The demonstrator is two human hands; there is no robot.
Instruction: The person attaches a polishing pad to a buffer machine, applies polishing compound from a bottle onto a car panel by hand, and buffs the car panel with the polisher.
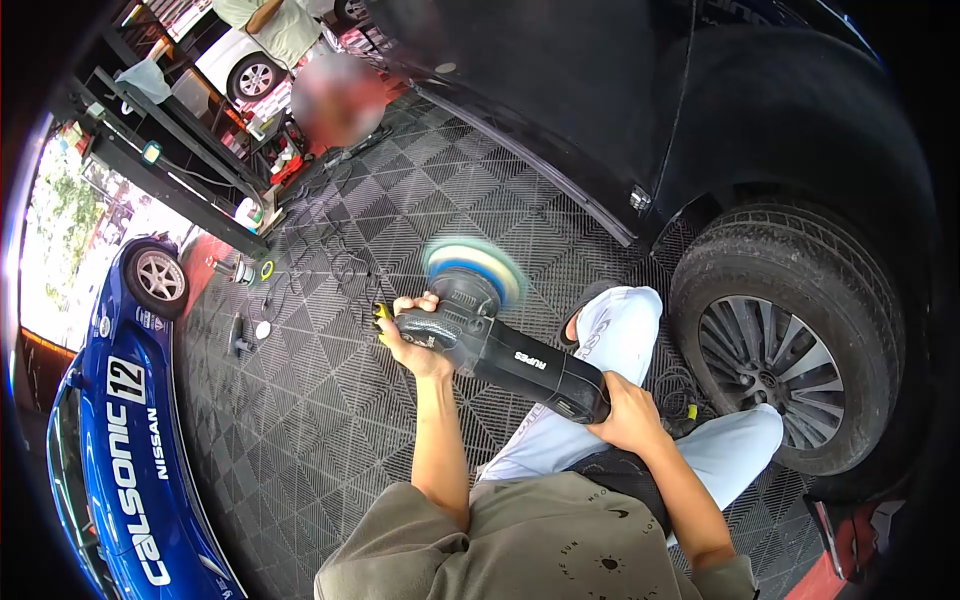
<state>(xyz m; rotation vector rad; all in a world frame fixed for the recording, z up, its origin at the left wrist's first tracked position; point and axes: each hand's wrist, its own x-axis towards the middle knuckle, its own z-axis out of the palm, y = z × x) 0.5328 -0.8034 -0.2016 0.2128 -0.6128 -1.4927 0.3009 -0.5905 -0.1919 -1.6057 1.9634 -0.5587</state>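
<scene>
A black polisher (530, 368) marked RUPES is held across my lap in both hands. Around its head end my left hand (422, 345) is closed, with the thumb and fingers on the housing. My right hand (632, 415) grips the rear end of the body. The round foam pad (485, 255) points away from me; its rim looks smeared, as if turning, and it touches nothing. Beside my left fingers a small yellow and black piece (382, 318) shows, its kind unclear.
To the right stands a dark car with a door panel (560, 90) and wheel (775, 360) close to my legs. A blue car (125, 430) is on the left. Cables (345, 275), a bottle (240, 270) and another tool (237, 335) lie on the tiled floor (300, 400). A person (285, 35) is at the back.
</scene>
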